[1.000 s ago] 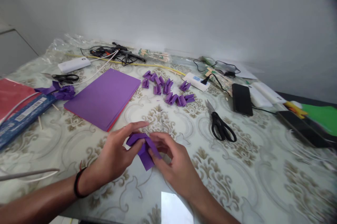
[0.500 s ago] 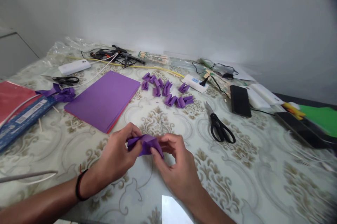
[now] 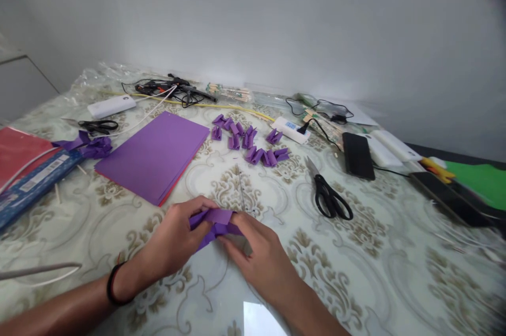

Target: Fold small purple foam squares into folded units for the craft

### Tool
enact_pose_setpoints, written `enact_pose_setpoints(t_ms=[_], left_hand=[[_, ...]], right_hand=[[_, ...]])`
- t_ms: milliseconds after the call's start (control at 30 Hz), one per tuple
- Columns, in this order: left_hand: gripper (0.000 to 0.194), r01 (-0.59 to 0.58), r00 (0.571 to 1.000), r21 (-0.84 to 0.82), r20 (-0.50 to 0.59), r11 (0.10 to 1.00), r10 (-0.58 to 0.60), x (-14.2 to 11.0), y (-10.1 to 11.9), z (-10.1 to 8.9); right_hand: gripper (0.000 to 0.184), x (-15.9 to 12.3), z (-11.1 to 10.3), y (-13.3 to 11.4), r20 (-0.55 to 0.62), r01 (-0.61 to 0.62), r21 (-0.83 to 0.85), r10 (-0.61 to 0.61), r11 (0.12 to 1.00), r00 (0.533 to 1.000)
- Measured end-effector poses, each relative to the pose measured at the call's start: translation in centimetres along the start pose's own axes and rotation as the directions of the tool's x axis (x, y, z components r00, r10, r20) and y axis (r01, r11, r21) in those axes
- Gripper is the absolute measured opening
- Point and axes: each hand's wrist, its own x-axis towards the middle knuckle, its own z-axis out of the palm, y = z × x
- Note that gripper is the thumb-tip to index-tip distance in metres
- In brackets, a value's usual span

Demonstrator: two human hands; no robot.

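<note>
Between my two hands, low over the patterned tablecloth, is a piece of folded purple paper (image 3: 219,217). My left hand (image 3: 184,236) pinches its left side with thumb and fingers. On the other side, my right hand (image 3: 256,252) has its fingertips closed on the paper's right end, and they hide part of it. Beyond my hands lie several small folded purple paper pieces (image 3: 249,138) in a loose group. A stack of purple paper sheets (image 3: 154,154) rests to their left, with red showing under its edge.
Black-handled scissors (image 3: 330,196) lie to the right, near a black phone (image 3: 358,156). A white power strip (image 3: 290,129) with a plug stands further back. At left are a second pair of scissors (image 3: 98,125), a white power bank (image 3: 112,106) and a blue packet (image 3: 37,186).
The purple paper has been turned, so a flat flap now shows on top. My right hand has shifted slightly left with its fingers over the paper's end. The view has tilted slightly.
</note>
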Motion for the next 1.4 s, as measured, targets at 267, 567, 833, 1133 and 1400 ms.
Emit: enact_pose_setpoints(t_ms=[267, 567, 833, 1133, 1400], left_hand=[[0.021, 0.046, 0.997, 0.074, 0.059, 0.996, -0.051, -0.2, 0.2, 0.1], [0.021, 0.066, 0.998, 0.071, 0.013, 0.995, -0.067, -0.3, 0.1, -0.3], [0.014, 0.04, 0.999, -0.036, -0.034, 0.999, -0.041, -0.2, 0.2, 0.3], [0.032, -0.361, 0.913, -0.016, -0.21, 0.933, 0.349, -1.4, 0.3, 1.8], [0.047, -0.37, 0.926, -0.183, -0.001, 0.911, 0.376, -2.7, 0.4, 1.2]], right_hand=[[0.021, -0.1, -0.3, 0.1, -0.013, -0.021, -0.014, 0.021, 1.0, 1.0], [0.018, 0.3, -1.1, -0.7, -0.001, -0.062, 0.1, 0.062, 0.993, 0.998], [0.012, 0.5, -0.8, -1.5, -0.097, 0.013, 0.097, -0.004, 0.995, 0.995], [0.045, 0.0, 0.7, -2.2, -0.27, -0.13, 0.392, 0.249, 0.911, 0.93], [0.043, 0.4, -0.8, -1.7, -0.242, -0.088, 0.474, 0.225, 0.876, 0.944]])
